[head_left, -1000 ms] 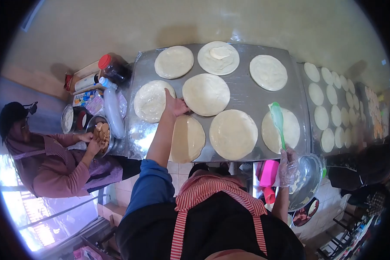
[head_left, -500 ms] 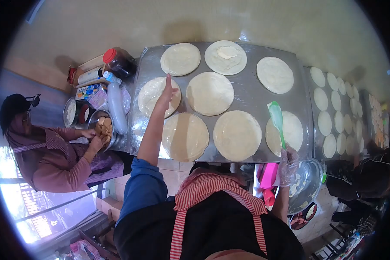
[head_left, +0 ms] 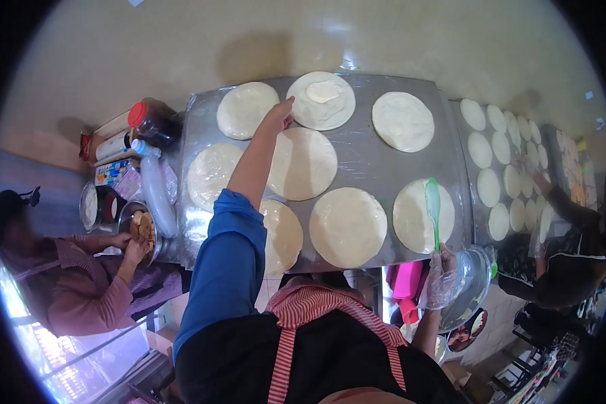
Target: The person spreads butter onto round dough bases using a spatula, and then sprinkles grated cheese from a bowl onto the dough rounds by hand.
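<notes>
My left hand (head_left: 281, 116) reaches to the far side of the metal table (head_left: 357, 149), at the edge of a dough disc with a pale dollop (head_left: 321, 101). Its fingers look drawn together; what they hold, if anything, is too small to tell. Another dough disc (head_left: 248, 110) lies just left of it. My right hand (head_left: 440, 277), in a clear plastic glove, grips a green spatula (head_left: 433, 209) by the handle. The spatula's head is over the near right disc (head_left: 404, 219). Several more discs lie on the table.
A metal bowl (head_left: 477, 269) is beside my right hand. At the left, a person (head_left: 87, 283) handles brown pieces in a bowl (head_left: 156, 252), near a red-lidded jar (head_left: 156, 126). Another person (head_left: 569, 269) reaches over a second table of discs at the right.
My left hand has moved from the left disc up and right to the far discs. The spatula has stayed over the near right disc. The person at the right has reached over the second table.
</notes>
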Motion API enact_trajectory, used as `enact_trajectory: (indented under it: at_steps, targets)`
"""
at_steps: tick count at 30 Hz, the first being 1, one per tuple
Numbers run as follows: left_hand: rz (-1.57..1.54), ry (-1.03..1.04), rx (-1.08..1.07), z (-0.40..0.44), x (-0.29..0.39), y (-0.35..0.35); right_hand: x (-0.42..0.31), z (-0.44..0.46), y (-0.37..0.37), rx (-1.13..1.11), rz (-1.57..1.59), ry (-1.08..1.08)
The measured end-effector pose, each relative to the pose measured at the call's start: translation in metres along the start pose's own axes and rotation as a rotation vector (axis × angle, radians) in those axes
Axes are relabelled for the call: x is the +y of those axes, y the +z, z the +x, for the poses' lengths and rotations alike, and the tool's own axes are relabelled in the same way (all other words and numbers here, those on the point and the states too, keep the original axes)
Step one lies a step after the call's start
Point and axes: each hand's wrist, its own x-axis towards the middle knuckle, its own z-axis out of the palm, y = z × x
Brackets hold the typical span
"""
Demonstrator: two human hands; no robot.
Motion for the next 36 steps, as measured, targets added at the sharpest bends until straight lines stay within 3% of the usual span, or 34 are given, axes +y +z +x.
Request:
enact_trajectory:
  at_steps: [3, 5, 10, 12, 13, 15, 20, 22, 23, 28, 30, 32, 36]
  targets:
    - [0.072, 0.015, 0.135, -0.005, 0.006, 0.013, -0.017, -0.005, -0.011, -0.028, 0.002, 0.168]
    - [-0.106, 0.103, -0.008, -0.001, 0.003, 0.01, -0.015, -0.007, -0.01, 0.005, 0.05, 0.204]
    - [0.06, 0.03, -0.061, 0.024, 0.009, 0.02, -0.022, -0.004, 0.003, 0.036, 0.213, 0.35]
    - [-0.352, 0.179, -0.148, 0.012, 0.012, 0.04, -0.03, 0.0, 0.014, -0.018, 0.195, 0.322]
    - [-0.353, 0.189, -0.155, 0.001, 0.013, 0.048, -0.035, 0.001, 0.021, -0.032, 0.244, 0.316]
    - [-1.031, 0.351, -0.453, -0.023, 0.012, 0.058, -0.057, 0.006, 0.031, -0.078, 0.298, 0.379]
    - [-1.285, 0.527, -0.473, -0.052, -0.006, 0.036, -0.091, 0.01, 0.041, -0.232, 0.385, 0.513]
    - [-1.379, 0.37, -0.6, -0.09, -0.009, 0.013, -0.096, 0.009, 0.046, -0.26, 0.433, 0.496]
    - [-1.324, 0.491, -0.819, -0.108, -0.018, 0.005, -0.094, 0.008, 0.049, -0.291, 0.446, 0.423]
    - [-1.313, 0.587, -0.749, -0.17, -0.066, 0.037, -0.119, 0.01, 0.063, -0.459, 0.414, 0.352]
    - [-1.309, 0.593, -0.725, -0.187, -0.085, 0.052, -0.115, 0.011, 0.071, -0.495, 0.388, 0.132]
    - [-1.313, 0.596, -0.688, -0.201, -0.103, 0.045, -0.114, 0.025, 0.075, -0.526, 0.326, 0.113]
    - [-1.305, 0.606, -0.629, -0.219, -0.123, 0.034, -0.097, 0.057, 0.093, -0.593, 0.136, -0.144]
